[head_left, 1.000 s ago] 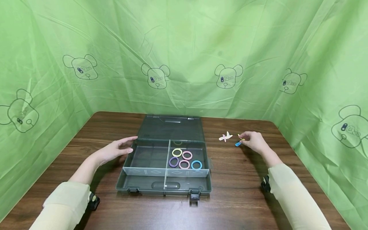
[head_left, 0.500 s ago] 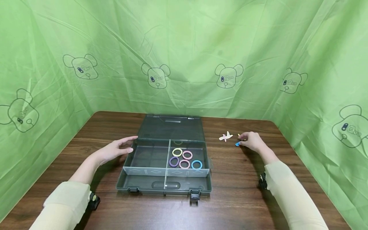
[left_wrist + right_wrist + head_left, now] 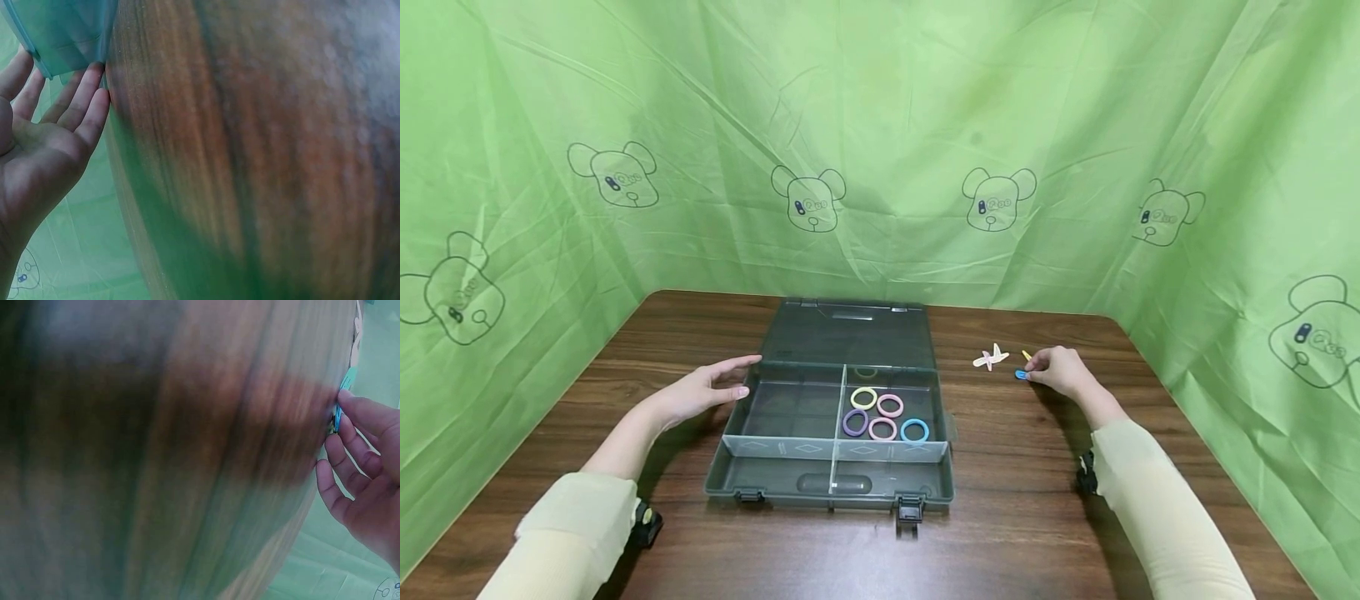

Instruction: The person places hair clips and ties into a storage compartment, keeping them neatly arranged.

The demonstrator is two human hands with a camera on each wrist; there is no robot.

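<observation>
Between thumb and fingertips, my right hand [image 3: 1057, 372] pinches a small blue hair clip [image 3: 1021, 375] at the table's right side. The right wrist view shows the same clip [image 3: 347, 380] under the thumb. Just beyond the fingers lies a yellow hair clip [image 3: 1027, 356], partly hidden. To its left is a small group of pale and pink hair clips [image 3: 990, 358]. My left hand [image 3: 698, 392] touches the left side of a dark translucent divided box [image 3: 830, 502], its fingers extended. Several coloured hair ties, including a purple one [image 3: 855, 422], lie in the box's back right compartment.
The box's lid [image 3: 850, 333] lies folded back behind it. Clear dividers [image 3: 778, 447] part the box, and a latch [image 3: 909, 510] hangs at its front. Green cloth [image 3: 895, 100] surrounds the wooden table [image 3: 1022, 517] on the back and sides.
My right fingers have drawn back slightly from the yellow clip, which shows more now, and the blue clip has turned a little in their pinch. My left hand keeps its place.
</observation>
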